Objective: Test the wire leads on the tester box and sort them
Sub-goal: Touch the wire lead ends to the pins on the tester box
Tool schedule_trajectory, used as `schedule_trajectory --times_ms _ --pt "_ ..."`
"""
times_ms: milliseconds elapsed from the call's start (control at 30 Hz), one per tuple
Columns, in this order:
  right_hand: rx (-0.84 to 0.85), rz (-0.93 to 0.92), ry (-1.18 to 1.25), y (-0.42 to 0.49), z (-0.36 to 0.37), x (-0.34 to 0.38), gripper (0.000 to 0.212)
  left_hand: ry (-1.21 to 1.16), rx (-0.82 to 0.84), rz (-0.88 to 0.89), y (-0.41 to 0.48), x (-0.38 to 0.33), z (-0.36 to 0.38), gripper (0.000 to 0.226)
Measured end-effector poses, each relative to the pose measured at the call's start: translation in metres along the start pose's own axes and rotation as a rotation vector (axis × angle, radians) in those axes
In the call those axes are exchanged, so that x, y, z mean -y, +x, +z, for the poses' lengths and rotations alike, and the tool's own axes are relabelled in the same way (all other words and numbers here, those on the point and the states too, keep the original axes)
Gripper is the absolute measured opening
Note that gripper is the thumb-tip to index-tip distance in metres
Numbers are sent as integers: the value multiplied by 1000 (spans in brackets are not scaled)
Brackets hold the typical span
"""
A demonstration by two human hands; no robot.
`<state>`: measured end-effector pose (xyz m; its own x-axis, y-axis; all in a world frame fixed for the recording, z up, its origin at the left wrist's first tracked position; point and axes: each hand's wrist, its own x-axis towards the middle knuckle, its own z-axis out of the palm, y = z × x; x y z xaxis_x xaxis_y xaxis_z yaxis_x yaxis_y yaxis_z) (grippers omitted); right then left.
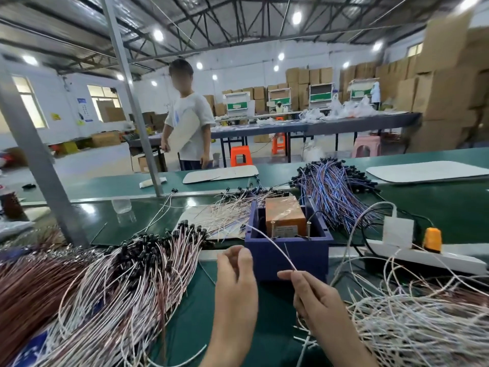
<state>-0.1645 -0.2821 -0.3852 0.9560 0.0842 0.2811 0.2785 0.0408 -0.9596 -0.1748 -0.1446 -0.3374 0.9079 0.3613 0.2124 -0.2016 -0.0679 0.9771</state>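
Observation:
The blue tester box (pixel 288 256) stands at the middle of the green bench, with an orange unit (pixel 284 214) and upright metal posts inside. My right hand (pixel 311 295) pinches one thin white wire lead (pixel 275 246), which arcs up and left to the box's near rim. Just left of the box, my left hand (pixel 235 279) is raised with its fingers loosely curled; whether it holds anything is unclear. A big pile of white and brown leads with black heads (pixel 119 282) lies to the left. A heap of white leads (pixel 412 321) lies to the right.
Behind the box lie a blue-and-purple lead bundle (pixel 333 192) and a pale bundle on cardboard (pixel 225 210). A white power strip with an orange plug (pixel 431 241) sits right of the box. A person (pixel 189 123) stands beyond the bench. A grey post (pixel 34 154) rises at left.

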Motion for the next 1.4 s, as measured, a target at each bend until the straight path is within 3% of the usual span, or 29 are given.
schedule_trajectory --times_ms 33,100,333,500,767,1033,1200,1400 --pt "1 3 -8 0 0 -1 29 -145 40 -197 6 -1 3 18" --pt "16 13 -49 -1 -1 -5 28 -378 123 -367 16 -9 6 23" --pt "7 3 -66 -2 -3 -8 30 -480 177 -208 30 -14 10 31" --pt "-156 43 58 -1 -10 -2 33 -228 108 -25 22 11 10 24" --pt "-352 41 -23 -2 -1 -1 16 -37 -29 112 -6 42 20 42" --pt "-567 -3 -118 12 7 -10 6 120 -83 277 -3 65 28 45" --pt "-592 1 -200 11 7 -20 9 108 -108 229 8 77 29 29" --pt "-571 -1 -201 12 6 -24 11 180 -167 146 14 76 25 47"
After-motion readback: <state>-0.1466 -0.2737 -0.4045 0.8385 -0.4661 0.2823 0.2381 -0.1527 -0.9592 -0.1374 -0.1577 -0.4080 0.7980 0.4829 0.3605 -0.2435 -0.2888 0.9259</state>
